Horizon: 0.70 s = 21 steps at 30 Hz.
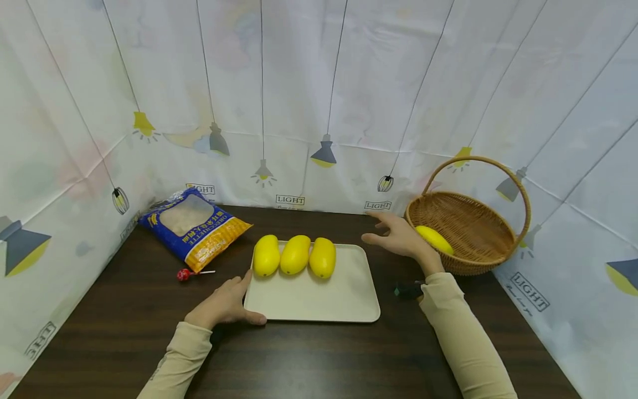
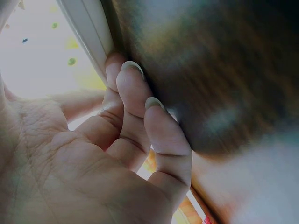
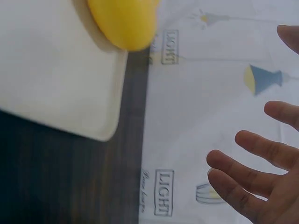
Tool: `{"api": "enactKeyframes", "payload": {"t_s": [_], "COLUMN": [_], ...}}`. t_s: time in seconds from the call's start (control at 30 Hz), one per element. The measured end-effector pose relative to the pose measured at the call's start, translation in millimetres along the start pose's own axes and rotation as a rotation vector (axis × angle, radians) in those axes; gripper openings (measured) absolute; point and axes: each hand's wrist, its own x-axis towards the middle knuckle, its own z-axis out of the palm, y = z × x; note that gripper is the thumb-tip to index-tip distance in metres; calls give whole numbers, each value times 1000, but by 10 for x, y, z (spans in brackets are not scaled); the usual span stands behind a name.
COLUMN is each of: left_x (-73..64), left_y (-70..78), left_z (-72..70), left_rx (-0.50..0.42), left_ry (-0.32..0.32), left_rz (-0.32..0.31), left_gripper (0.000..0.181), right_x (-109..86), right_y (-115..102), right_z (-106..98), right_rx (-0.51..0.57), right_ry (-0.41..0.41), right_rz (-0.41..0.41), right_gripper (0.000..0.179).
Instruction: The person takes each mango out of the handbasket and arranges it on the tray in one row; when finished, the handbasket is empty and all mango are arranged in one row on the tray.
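Note:
Three yellow mangoes (image 1: 294, 255) lie in a row along the back of a cream rectangular tray (image 1: 319, 302), toward its left side. My left hand (image 1: 226, 302) holds the tray's front left corner, thumb at the front edge and fingers along the left side. In the left wrist view its bent fingers (image 2: 133, 91) press against the tray wall close to the table. My right hand (image 1: 396, 235) is between the tray and a wicker basket (image 1: 468, 221), fingers spread and holding nothing. Inside the basket lies another yellow fruit (image 1: 435, 240), partly hidden by its rim.
A blue and orange bag of orecchiette pasta (image 1: 194, 224) lies at the back left, with a red lollipop (image 1: 184, 274) in front of it. The basket's tall handle (image 1: 523, 199) arches up at the right. A printed cloth (image 1: 299, 166) hangs behind the dark table (image 1: 309, 360).

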Motion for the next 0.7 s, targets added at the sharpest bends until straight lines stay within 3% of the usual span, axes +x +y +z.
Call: {"api": "enactKeyframes", "payload": {"t_s": [0.37,0.7], "left_x": [0,-14], "left_y": [21,15], "left_z": [-7,-19], "left_rx": [0,1], "left_ry": [-13,-11], "left_rz": [-6,11], "left_gripper": [131,131], "right_x": [-189,-263], "right_y": [430,762], "right_z": [-472,-620], "right_rx": [48,56], "right_ry": [91,61], "right_rz": [122,250], "right_gripper": [78,87]}}
